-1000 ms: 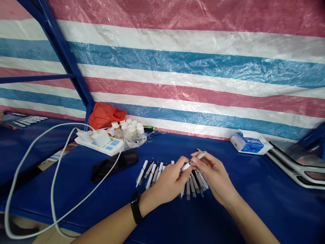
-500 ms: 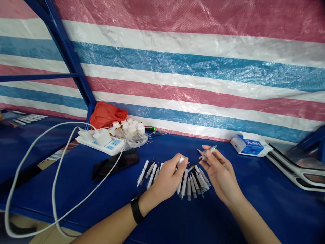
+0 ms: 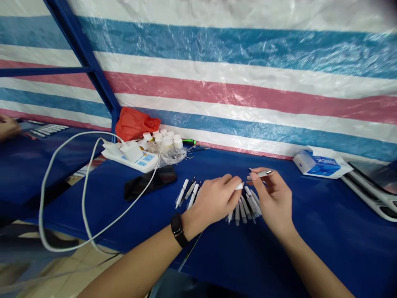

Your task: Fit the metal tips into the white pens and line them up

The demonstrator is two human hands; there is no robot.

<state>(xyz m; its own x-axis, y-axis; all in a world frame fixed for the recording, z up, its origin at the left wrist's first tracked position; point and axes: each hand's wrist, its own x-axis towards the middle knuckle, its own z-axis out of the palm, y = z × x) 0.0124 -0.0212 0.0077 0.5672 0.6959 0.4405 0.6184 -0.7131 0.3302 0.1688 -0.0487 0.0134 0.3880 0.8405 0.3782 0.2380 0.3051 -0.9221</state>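
My left hand (image 3: 215, 196) is closed around a small white piece (image 3: 239, 186), whose end shows past the thumb and fingers. In my right hand (image 3: 274, 198), thumb and fingers pinch a slim silver-grey, pen-like piece (image 3: 265, 173). The two hands are close together, their fingertips nearly meeting. Below and between them, several grey-and-white pen-like pieces (image 3: 243, 208) in clear sleeves lie fanned out on the blue table. More white pen-like pieces (image 3: 182, 193) lie left of my left hand, which partly covers the row. A thin stick (image 3: 190, 252) shows below my left wrist.
A black phone (image 3: 150, 182) and a white power strip (image 3: 144, 164) with looping white cables lie left. Behind are white-capped bottles (image 3: 167, 142) and a red bag (image 3: 133, 124). At right are a blue-white box (image 3: 322, 164) and scales (image 3: 369, 194). Another person's hand (image 3: 8, 127) is far left.
The view has tilted down. My left hand has turned over its white piece and come nearer my right hand. The dark thin stick between the hands no longer shows there.
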